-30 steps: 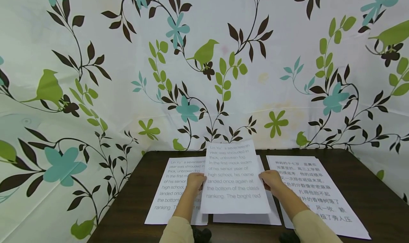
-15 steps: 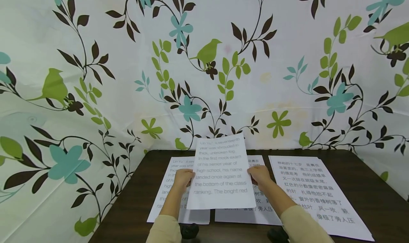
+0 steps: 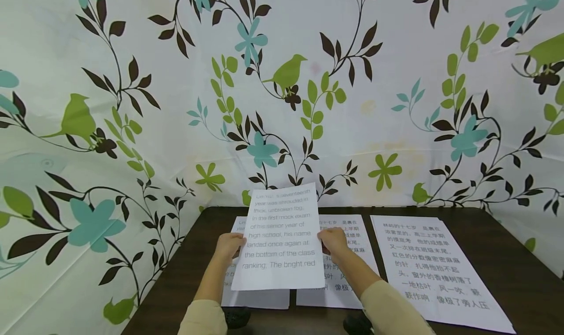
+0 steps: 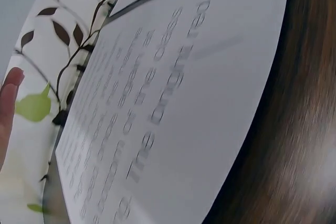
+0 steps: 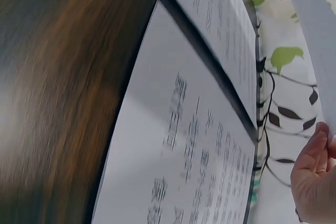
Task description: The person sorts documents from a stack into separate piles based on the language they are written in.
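Both hands hold up a sheet with English print [image 3: 279, 237], raised and tilted over the table. The left hand [image 3: 229, 246] pinches its left edge and the right hand [image 3: 334, 243] its right edge. Beneath it lies the left stack with English print [image 3: 257, 298], partly hidden; the middle stack with Chinese print [image 3: 348, 261] is partly covered too. In the left wrist view, fingertips [image 4: 9, 103] show at the left edge above the English page [image 4: 173, 93]. In the right wrist view, the right hand [image 5: 315, 177] grips the raised sheet [image 5: 312, 35].
A right stack of Chinese-printed sheets [image 3: 434, 271] lies on the dark wooden table [image 3: 176, 296]. Behind the table hangs a white cloth [image 3: 352, 109] patterned with leaves, birds and flowers.
Both hands have carried the held sheet leftward, from over the middle stack to over the left one. More of the middle stack's Chinese print now shows, and the right stack is uncovered.
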{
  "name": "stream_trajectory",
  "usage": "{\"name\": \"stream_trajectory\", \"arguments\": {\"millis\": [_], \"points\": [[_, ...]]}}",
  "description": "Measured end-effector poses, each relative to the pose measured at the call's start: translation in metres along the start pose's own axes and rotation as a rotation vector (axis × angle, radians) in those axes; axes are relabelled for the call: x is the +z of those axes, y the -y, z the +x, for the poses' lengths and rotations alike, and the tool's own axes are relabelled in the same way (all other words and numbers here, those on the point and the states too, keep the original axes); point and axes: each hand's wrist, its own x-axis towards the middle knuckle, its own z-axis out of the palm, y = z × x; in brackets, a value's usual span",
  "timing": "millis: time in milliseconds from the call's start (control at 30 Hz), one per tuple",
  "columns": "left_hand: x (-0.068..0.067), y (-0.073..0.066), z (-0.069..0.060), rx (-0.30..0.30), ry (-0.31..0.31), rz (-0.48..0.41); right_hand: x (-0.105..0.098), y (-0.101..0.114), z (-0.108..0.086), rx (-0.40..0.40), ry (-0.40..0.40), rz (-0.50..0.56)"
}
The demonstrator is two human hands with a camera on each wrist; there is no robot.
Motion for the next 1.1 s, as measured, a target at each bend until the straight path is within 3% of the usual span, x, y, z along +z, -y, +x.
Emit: {"name": "stream_trajectory", "arguments": {"millis": [133,367,567,800,1100], "points": [[-0.014,0.002,0.002,0.007,-0.016,0.024,0.013,0.003,-0.003,-0.011,0.009,0.011],[-0.04,0.017,0.02,0.008,-0.053,0.098,0.038,0.008,-0.01,-0.009,0.029,0.026],[-0.058,0.013,0.01,0.014,-0.025,0.129,0.055,0.006,-0.018,0.003,0.015,0.045],[-0.066,0.025,0.012,-0.021,-0.029,0.093,0.066,0.003,-0.02,-0.016,-0.009,-0.001],[-0.068,0.029,0.009,-0.009,-0.07,0.098,0.075,0.0,-0.02,0.006,-0.035,0.065]]}}
